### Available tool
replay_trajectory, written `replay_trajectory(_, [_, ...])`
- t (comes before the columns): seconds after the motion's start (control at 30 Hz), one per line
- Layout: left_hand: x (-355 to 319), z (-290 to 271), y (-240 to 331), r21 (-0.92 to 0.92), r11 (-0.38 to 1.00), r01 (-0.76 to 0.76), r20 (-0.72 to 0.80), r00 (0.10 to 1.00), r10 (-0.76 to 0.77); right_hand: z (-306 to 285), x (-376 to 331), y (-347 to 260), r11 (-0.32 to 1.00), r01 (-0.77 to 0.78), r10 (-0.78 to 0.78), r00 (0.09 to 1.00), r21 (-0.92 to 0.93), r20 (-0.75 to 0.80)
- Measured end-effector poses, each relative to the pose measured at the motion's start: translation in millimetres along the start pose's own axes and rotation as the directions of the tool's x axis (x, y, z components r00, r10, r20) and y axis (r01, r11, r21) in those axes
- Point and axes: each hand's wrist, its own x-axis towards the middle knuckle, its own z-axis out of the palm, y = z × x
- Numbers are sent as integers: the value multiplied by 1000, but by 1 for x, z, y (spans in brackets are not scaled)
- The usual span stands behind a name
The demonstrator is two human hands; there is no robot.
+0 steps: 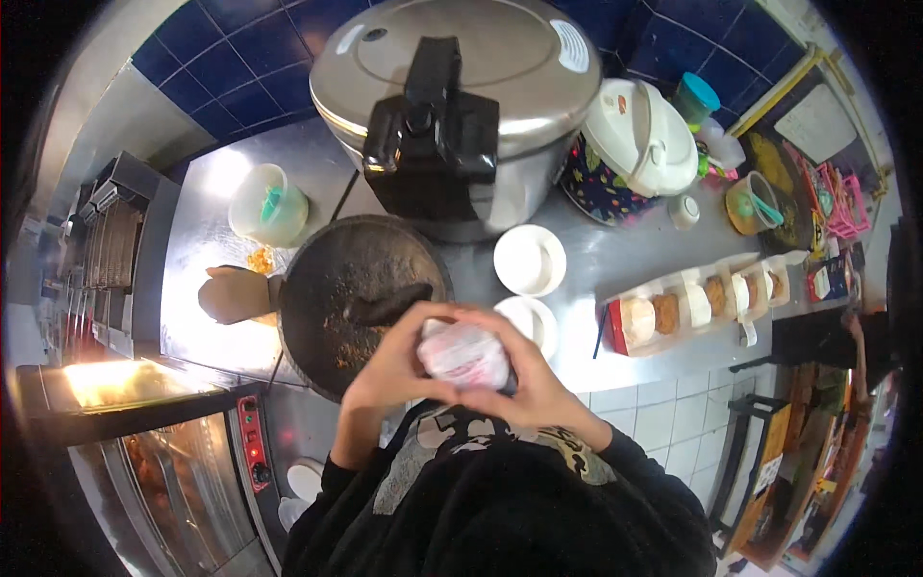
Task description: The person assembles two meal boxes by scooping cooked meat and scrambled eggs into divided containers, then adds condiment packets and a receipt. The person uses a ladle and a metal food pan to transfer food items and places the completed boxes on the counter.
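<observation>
**Steel counter, both hands closed round a wrapped bundle**

Stainless counter (615, 260) is backed by dark blue wall tiles (240, 48) across the top of the frame. A small bundle in clear plastic wrap (463, 354), white with pinkish marks, is held at lower centre, just above the person's chest. The left hand (394, 365) is curled round its left side, fingers bent over the top. The right hand (524, 375) is cupped on its right side, fingers wrapped; both are closed on it, fingertips nearly meeting above.

Directly behind the hands a dark stone mortar (361, 298) is seen, with a dark pestle (389, 303) lying inside and brownish paste smeared in it. A large steel cooker (461, 106) with a black lid handle is set at upper centre. A white rice cooker (639, 139) is placed at upper right. Two white bowls (529, 260) are set right of the mortar. A tray of open boxes with fried pieces (702, 298) is laid at centre right. A pale lidded tub (269, 207) is at upper left. A glass warming cabinet (154, 452) is lit at lower left.
</observation>
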Motion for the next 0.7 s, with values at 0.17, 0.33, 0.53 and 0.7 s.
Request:
replay_trajectory(0.17, [-4, 42, -57, 153, 980, 125, -47, 992, -120, -7, -60, 54, 963, -257, 267, 944, 77, -194])
replay_trajectory(0.33, [-1, 48, -78, 81, 981, 174, -173, 972, -158, -11, -78, 75, 849, -213, 427, 816, 484, -391])
replay_trajectory(0.53, [29, 98, -127, -949, 302, -91, -169, 955, -244, -6, -43, 92, 670, 111, 508, 652, 734, -562])
replay_trajectory(0.7, [51, 107, -135, -836, 545, -70, -329, 858, -394, -9, -66, 109, 775, -160, 409, 865, 611, -292])
